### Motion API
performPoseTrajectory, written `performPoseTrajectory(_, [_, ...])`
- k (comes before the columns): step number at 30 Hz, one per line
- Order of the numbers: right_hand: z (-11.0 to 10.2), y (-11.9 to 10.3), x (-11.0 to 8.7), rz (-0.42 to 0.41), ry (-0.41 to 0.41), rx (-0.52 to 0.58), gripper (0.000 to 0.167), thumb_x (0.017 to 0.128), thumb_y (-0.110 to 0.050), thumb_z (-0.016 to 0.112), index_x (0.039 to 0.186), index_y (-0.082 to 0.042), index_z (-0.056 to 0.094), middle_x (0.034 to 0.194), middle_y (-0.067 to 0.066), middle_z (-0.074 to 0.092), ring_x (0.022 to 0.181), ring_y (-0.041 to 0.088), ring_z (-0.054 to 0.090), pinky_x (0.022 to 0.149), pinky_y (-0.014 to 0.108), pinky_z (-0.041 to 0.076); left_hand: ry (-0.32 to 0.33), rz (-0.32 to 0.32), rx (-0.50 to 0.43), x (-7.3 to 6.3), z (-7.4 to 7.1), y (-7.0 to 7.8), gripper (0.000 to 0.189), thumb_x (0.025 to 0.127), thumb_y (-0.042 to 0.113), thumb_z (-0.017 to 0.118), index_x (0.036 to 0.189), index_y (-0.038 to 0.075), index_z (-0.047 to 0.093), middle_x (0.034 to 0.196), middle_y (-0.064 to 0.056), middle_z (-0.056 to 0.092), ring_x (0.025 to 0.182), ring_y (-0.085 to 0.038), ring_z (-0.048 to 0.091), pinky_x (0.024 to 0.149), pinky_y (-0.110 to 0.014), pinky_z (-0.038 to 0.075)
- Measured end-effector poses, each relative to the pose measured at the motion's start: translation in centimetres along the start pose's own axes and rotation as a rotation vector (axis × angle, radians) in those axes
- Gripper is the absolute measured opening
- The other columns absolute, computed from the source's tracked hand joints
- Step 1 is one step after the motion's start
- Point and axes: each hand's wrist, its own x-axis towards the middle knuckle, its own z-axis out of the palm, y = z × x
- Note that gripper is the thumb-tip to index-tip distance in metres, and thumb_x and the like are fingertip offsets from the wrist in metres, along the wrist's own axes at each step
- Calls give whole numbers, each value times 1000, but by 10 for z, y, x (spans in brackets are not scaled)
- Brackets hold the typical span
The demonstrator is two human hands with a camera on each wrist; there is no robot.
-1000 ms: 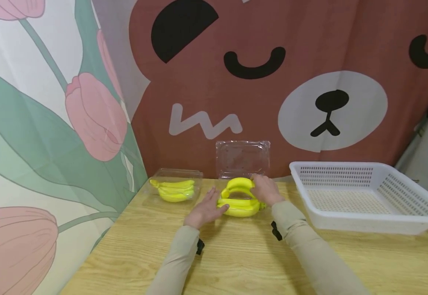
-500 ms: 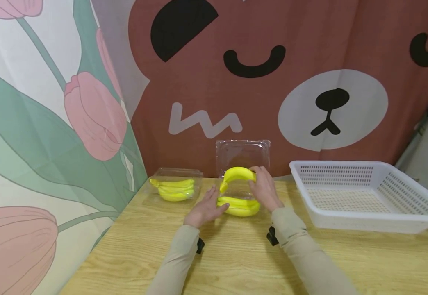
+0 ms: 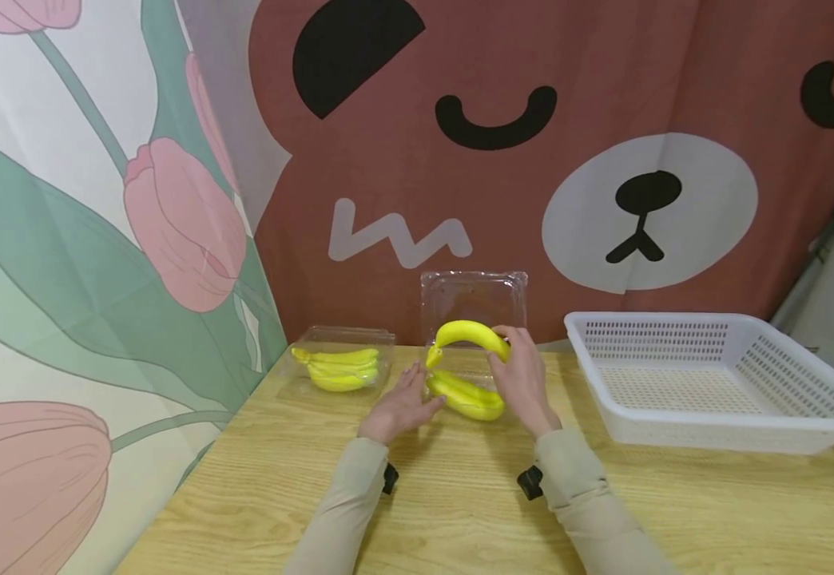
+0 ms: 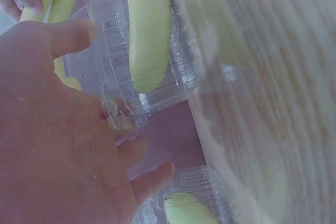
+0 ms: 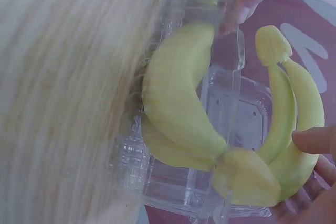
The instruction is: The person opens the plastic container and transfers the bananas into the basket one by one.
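My right hand [image 3: 523,375] grips a small bunch of yellow bananas [image 3: 469,330] by its right end, thumb on one side and fingers on the other. The held bunch is raised over a clear plastic clamshell box [image 3: 474,289] whose lid stands up at the back. Inside the box lie other yellow bananas [image 3: 469,397], tilted down to the right; in the right wrist view these bananas [image 5: 176,85] show through the clear wall. With fingers extended, my left hand [image 3: 401,409] touches the box's left side. The left wrist view shows the spread fingers [image 4: 152,182] by the rim.
Left of my left hand, another clear clamshell box [image 3: 381,339] holds a bunch of bananas [image 3: 341,374]. A white perforated plastic basket [image 3: 704,431] stands at the right of the wooden table [image 3: 460,511]. Behind hangs a printed bear curtain [image 3: 403,184].
My right hand has lifted its banana bunch up from the box and turned it. The bananas left in the box have tilted. My left hand has stayed in place.
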Motion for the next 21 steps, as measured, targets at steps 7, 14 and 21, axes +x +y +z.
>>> performPoseTrajectory(7, [-5, -4, -5, -41, 72, 18, 40, 88, -6, 74, 125, -5, 61, 121, 15, 59, 92, 28, 57, 72, 41, 46, -3, -4, 10, -1, -1, 1, 80, 100, 53, 44, 157, 4, 16, 164, -10, 6, 149, -25, 6, 119, -42, 15])
performPoseTrajectory(14, [-11, -11, -6, -58, 93, 39, 41, 86, -4, 75, 125, -6, 62, 120, 12, 59, 98, 28, 59, 79, 44, 49, -9, -18, -6, -1, 0, 1, 79, 100, 52, 45, 157, 4, 17, 164, -8, 5, 149, -25, 6, 119, -44, 15])
performPoseTrajectory(21, [-17, -13, -4, -95, 112, 36, 42, 84, -3, 77, 124, -4, 63, 119, 12, 60, 98, 30, 59, 79, 45, 50, 1, -16, -9, -1, -1, 2, 79, 100, 51, 46, 157, 4, 17, 164, -8, 6, 149, -25, 7, 119, -43, 16])
